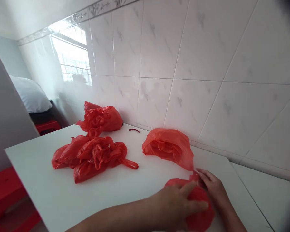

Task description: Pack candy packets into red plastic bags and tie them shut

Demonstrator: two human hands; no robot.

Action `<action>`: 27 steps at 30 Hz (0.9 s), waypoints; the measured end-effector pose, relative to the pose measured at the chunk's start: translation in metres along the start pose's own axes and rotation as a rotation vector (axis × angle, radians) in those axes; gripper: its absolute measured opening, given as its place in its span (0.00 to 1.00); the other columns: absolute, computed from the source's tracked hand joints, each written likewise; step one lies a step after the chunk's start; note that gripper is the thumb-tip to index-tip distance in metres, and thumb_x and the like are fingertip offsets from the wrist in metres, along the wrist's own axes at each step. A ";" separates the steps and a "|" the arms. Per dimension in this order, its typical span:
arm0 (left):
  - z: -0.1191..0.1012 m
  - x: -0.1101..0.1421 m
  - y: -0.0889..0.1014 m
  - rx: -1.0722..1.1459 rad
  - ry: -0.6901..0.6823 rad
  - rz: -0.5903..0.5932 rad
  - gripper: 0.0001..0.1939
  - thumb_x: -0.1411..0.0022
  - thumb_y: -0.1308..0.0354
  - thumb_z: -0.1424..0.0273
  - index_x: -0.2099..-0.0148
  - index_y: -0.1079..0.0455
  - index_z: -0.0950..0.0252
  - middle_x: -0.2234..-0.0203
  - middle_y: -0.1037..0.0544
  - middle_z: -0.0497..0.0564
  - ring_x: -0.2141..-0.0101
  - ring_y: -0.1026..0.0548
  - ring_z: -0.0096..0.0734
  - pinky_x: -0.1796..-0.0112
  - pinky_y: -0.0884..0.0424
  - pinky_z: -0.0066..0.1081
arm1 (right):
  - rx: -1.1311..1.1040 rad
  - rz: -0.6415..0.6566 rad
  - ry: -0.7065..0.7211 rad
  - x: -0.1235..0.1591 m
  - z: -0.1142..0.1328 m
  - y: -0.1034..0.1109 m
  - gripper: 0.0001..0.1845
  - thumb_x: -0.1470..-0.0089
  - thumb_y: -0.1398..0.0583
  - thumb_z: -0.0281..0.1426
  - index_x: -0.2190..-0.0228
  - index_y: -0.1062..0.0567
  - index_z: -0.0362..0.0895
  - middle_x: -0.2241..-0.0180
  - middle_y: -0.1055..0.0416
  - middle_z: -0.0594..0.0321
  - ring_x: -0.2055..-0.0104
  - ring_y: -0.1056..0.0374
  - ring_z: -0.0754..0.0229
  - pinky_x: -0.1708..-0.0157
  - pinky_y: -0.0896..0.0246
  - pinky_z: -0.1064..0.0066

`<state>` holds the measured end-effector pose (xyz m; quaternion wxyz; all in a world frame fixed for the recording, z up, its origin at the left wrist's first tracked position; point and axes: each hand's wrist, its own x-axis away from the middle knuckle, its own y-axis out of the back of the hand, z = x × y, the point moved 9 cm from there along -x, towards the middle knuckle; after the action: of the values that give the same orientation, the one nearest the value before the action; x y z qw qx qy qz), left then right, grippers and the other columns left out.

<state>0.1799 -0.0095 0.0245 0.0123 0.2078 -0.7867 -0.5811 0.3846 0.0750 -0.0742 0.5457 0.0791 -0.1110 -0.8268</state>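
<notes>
In the head view, my near bag (pixel 203 219) lies between my hands at the table's (pixel 147 183) near side, running roughly away from me, its narrow end toward the far bag (pixel 180 138); I cannot tell whether they touch. My right hand (pixel 216 188) is nearer that end, fingers drawn together, seemingly pinching the plastic. My left hand (pixel 175 204) reaches across from the left, fingers spread over the bag, too blurred to tell whether it grips.
</notes>
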 end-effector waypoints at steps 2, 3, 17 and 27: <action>0.009 0.010 -0.006 0.007 0.007 0.098 0.24 0.47 0.41 0.73 0.47 0.31 0.57 0.52 0.26 0.56 0.58 0.25 0.45 0.61 0.28 0.36 | 0.006 -0.019 -0.011 -0.002 -0.003 0.001 0.26 0.56 0.40 0.44 0.58 0.25 0.43 0.72 0.25 0.60 0.69 0.29 0.56 0.66 0.32 0.67; 0.014 0.018 0.002 0.033 0.029 0.091 0.20 0.48 0.42 0.75 0.51 0.28 0.58 0.59 0.23 0.52 0.62 0.24 0.39 0.63 0.28 0.32 | 0.010 -0.026 -0.009 -0.002 -0.003 0.001 0.26 0.57 0.40 0.43 0.58 0.25 0.43 0.73 0.26 0.61 0.69 0.29 0.56 0.66 0.33 0.67; 0.158 0.219 0.180 -0.623 0.965 -0.509 0.18 0.40 0.51 0.69 0.47 0.34 0.60 0.46 0.30 0.54 0.47 0.33 0.46 0.50 0.36 0.44 | 0.094 -0.100 0.062 0.008 0.018 -0.012 0.18 0.54 0.44 0.38 0.64 0.25 0.43 0.77 0.29 0.65 0.73 0.32 0.59 0.70 0.36 0.69; 0.147 0.152 0.153 -0.633 0.742 -0.609 0.25 0.41 0.44 0.65 0.41 0.40 0.60 0.35 0.50 0.60 0.36 0.56 0.60 0.47 0.43 0.59 | 0.392 -0.524 0.292 0.054 0.075 -0.011 0.17 0.41 0.53 0.43 0.72 0.33 0.46 0.76 0.33 0.61 0.73 0.39 0.57 0.70 0.44 0.67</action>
<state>-0.0447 0.1089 0.0836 0.1814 0.6014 -0.4221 -0.6537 0.3349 0.0364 -0.0056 0.2998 0.3253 -0.1642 -0.8816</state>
